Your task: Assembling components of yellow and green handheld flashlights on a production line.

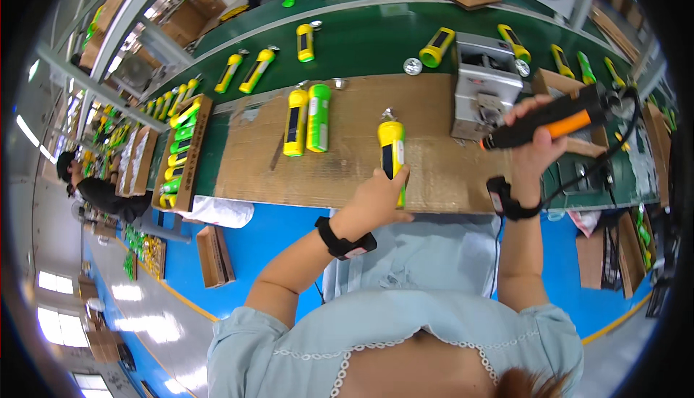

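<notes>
My left hand [377, 199] grips the near end of a yellow flashlight [391, 148] that lies on a brown cardboard sheet [347, 167], its open head pointing away from me. My right hand [533, 134] holds a black and orange electric screwdriver [553, 123] raised above the sheet's right end, its cable trailing off to the right. Both wrists wear black bands. A yellow flashlight [295, 121] and a green one [317, 117] lie side by side on the sheet to the left.
A grey metal machine [486, 83] stands at the back right of the sheet. More flashlights [258, 70] lie along the green conveyor [361, 36]. A cardboard box [182, 153] of flashlights stands at left. Another person [101, 192] works far left.
</notes>
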The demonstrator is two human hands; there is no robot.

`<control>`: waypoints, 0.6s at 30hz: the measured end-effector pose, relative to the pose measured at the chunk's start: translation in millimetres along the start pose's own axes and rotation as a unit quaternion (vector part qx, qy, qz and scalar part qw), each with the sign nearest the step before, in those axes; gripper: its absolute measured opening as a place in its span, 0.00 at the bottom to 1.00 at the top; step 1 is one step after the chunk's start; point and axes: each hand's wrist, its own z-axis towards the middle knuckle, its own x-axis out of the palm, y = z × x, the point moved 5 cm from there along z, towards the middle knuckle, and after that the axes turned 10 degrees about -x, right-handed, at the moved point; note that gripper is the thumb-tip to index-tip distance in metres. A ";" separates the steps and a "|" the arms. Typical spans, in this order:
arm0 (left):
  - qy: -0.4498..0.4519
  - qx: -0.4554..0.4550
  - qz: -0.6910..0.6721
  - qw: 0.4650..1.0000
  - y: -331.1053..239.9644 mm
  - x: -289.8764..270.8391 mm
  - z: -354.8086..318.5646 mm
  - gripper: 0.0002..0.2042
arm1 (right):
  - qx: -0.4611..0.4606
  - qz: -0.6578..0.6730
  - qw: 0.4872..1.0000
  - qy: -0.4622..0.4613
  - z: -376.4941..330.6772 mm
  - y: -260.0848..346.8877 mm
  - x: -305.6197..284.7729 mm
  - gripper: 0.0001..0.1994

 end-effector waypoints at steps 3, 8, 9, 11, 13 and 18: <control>0.017 0.104 -0.016 0.994 -7.3 10.1 5.2 0.41 | -0.082 -0.038 0.996 0.005 24.4 -7.3 4.9 0.21; -0.157 0.127 -0.004 0.979 -32.7 9.3 17.8 0.31 | -0.089 -0.140 0.986 0.029 46.4 -26.5 13.7 0.15; -0.219 0.149 0.007 0.964 -37.3 6.3 17.2 0.28 | -0.078 -0.102 0.992 0.020 49.3 -32.7 9.1 0.13; -0.248 0.174 0.026 0.953 -47.4 -1.0 16.8 0.28 | -0.063 -0.146 0.987 0.012 48.6 -39.0 4.8 0.13; -0.278 0.191 0.043 0.940 -55.5 -4.7 21.9 0.29 | -0.050 -0.179 0.983 0.012 50.1 -42.4 4.1 0.12; -0.285 0.209 -0.021 0.935 -62.3 15.0 51.5 0.24 | 0.030 -0.181 0.981 0.060 57.2 -39.4 16.5 0.11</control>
